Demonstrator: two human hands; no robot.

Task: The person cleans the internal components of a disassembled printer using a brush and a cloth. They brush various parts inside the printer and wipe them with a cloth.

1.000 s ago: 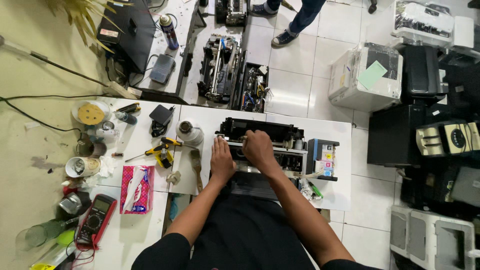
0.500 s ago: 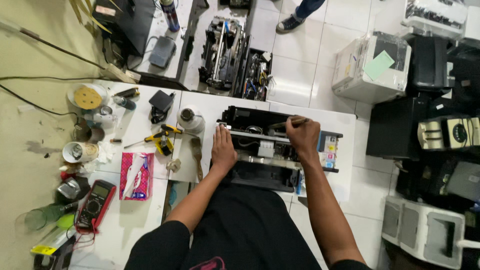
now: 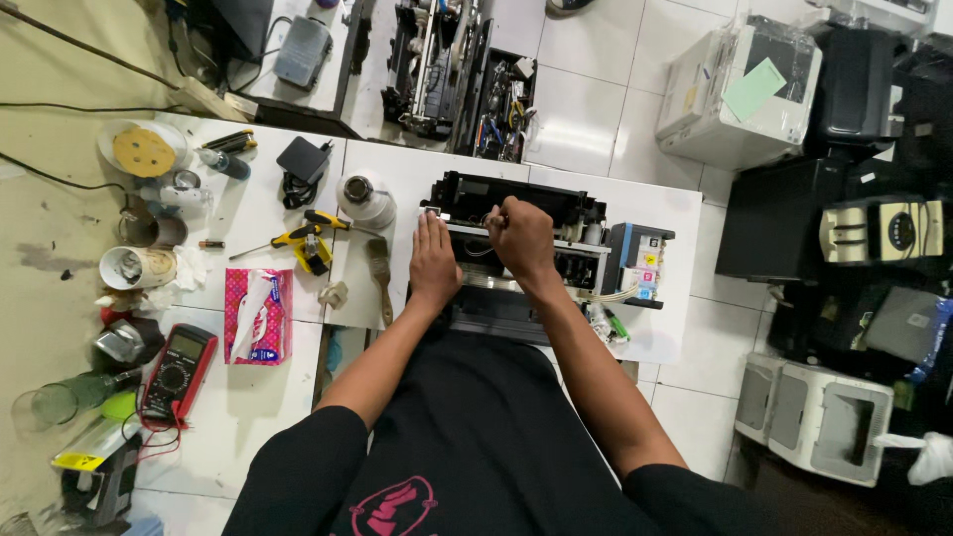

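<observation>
Left hand [image 3: 434,260] lies flat and open on an opened black printer [image 3: 516,213], right hand [image 3: 521,236] just beside it, fingers curled onto its inner parts.

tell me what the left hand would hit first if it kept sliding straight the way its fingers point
Probably the black top edge of the opened printer; the left hand lies flat on it, fingers pointing away from the person. Depth is unclear.

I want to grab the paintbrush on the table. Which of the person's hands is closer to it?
Left. The left hand rests on the opened printer, just beside the paintbrush lying to its left. The right hand is farther along the printer, beyond the left hand.
</observation>
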